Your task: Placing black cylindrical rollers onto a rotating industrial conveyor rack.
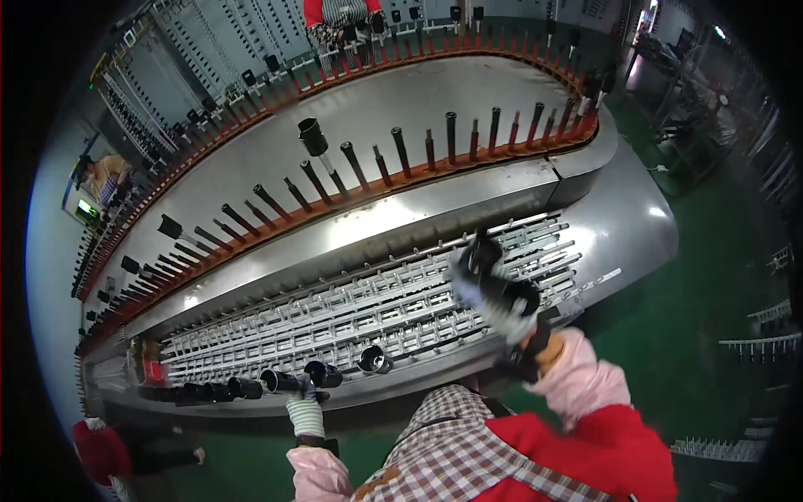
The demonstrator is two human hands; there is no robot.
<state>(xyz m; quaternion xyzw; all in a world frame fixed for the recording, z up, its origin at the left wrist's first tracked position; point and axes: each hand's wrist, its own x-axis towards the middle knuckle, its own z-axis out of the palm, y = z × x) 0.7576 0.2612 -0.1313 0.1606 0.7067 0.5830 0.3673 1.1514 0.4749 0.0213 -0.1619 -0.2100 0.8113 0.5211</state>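
Note:
My left hand [304, 410], in a pale striped glove, is at the near edge of a metal trough. Its fingers close on the right end of a black cylindrical cup [276, 381] lying on its side. More black cups [375, 360] lie along that edge to both sides of it. Over the right part of the trough, my gloved right hand [500, 305] is smeared by motion. Dark cylindrical pieces [480, 254] show at it, apparently black cups in its grip; how the fingers lie on them is hidden.
Rows of metal rods [351, 305] fill the trough. Beyond it, a looped conveyor [435, 171] carries several upright spindles, a black cup [313, 136] on one. Co-workers stand across the conveyor [347, 17], at far left [109, 180] and at lower left [102, 452]. Racks [761, 343] stand at right.

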